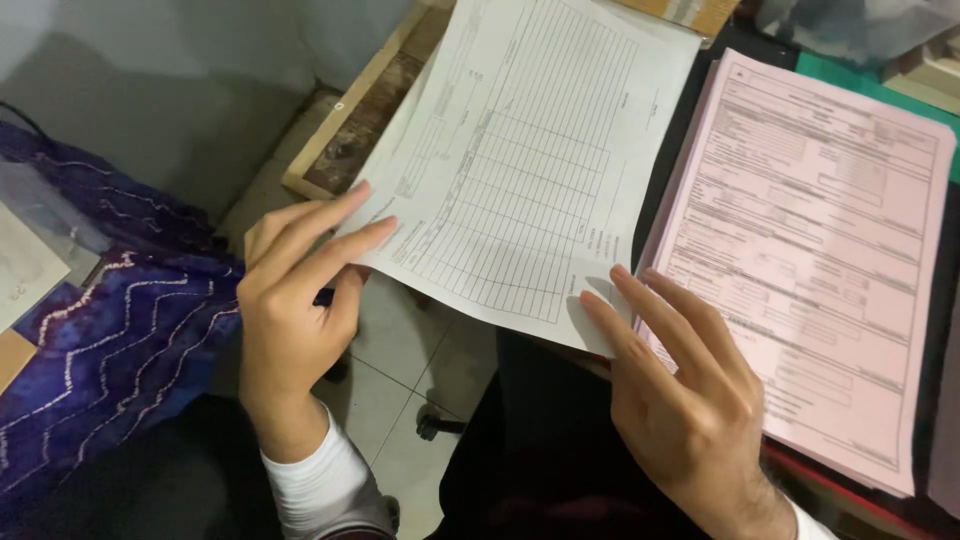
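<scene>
Head view: my left hand [290,300] and right hand [680,390] each pinch a lower corner of a white gridded form [520,150], held flat, tilted, just left of the pink form stack [810,240]. Its print is illegible; its top edge is cut off.

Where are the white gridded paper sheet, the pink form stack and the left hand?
white gridded paper sheet [530,160], head view, middle of the grid.
pink form stack [810,240], head view, centre of top page.
left hand [295,290], head view, back of hand.
</scene>
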